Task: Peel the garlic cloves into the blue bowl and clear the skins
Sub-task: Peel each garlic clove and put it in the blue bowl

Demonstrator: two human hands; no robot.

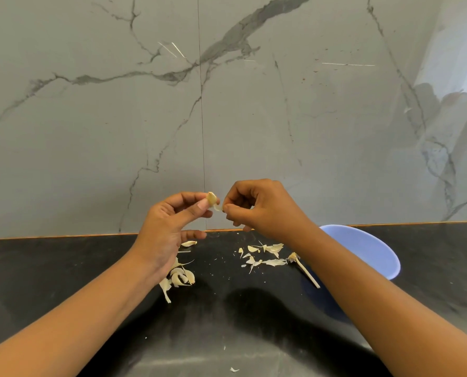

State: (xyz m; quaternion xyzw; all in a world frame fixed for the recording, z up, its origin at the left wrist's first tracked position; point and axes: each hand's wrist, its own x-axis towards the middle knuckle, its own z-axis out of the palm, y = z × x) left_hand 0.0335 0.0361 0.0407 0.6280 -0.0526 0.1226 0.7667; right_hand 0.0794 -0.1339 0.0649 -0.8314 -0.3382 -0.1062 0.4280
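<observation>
My left hand pinches a pale garlic cloves piece, a single clove, between thumb and forefinger, held above the black counter. My right hand pinches a thin strip of skin that hangs off the clove. The blue bowl stands on the counter to the right, partly hidden behind my right forearm. Several unpeeled cloves lie in a small heap under my left wrist. Loose skins are scattered in the middle of the counter.
A dry garlic stem with its root end lies beside the bowl. Small skin flakes dot the black counter. A grey marble wall rises straight behind the counter's back edge.
</observation>
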